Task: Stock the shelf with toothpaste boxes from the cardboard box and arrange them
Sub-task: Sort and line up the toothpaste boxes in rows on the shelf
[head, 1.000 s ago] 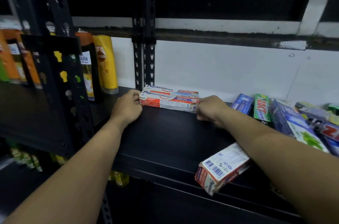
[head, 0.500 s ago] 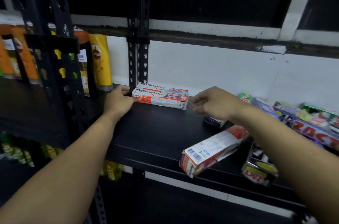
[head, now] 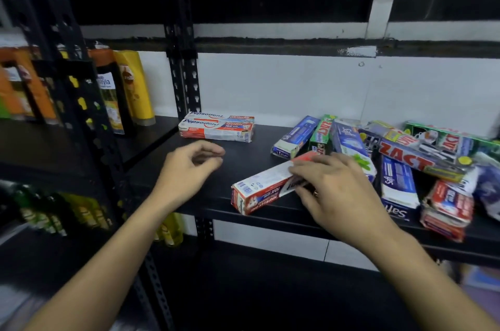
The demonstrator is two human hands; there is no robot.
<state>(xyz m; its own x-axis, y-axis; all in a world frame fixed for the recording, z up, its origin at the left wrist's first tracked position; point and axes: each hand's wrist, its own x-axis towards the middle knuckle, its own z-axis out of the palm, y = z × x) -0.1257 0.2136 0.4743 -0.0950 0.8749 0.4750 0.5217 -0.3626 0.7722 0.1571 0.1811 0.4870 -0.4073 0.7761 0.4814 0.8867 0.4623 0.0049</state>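
Two stacked Pepsodent toothpaste boxes (head: 216, 129) lie at the back left of the black shelf (head: 257, 148), next to the upright post. A red and white toothpaste box (head: 259, 191) lies slanted at the shelf's front edge. My right hand (head: 335, 192) grips its far end, fingers over the top and thumb at the side. My left hand (head: 189, 168) hovers over the shelf in front of the Pepsodent stack, fingers loosely curled, holding nothing. The cardboard box is out of view.
A loose pile of toothpaste boxes covers the shelf's right side, among them a Zact box (head: 414, 161) and a blue box (head: 397, 187). Shampoo bottles (head: 134, 87) stand on the neighbouring shelf at left. A black perforated post (head: 186, 73) rises behind the stack.
Both hands have left the Pepsodent stack. My left hand pulled back toward me. My right hand moved right and down and took hold of the slanted red and white box.
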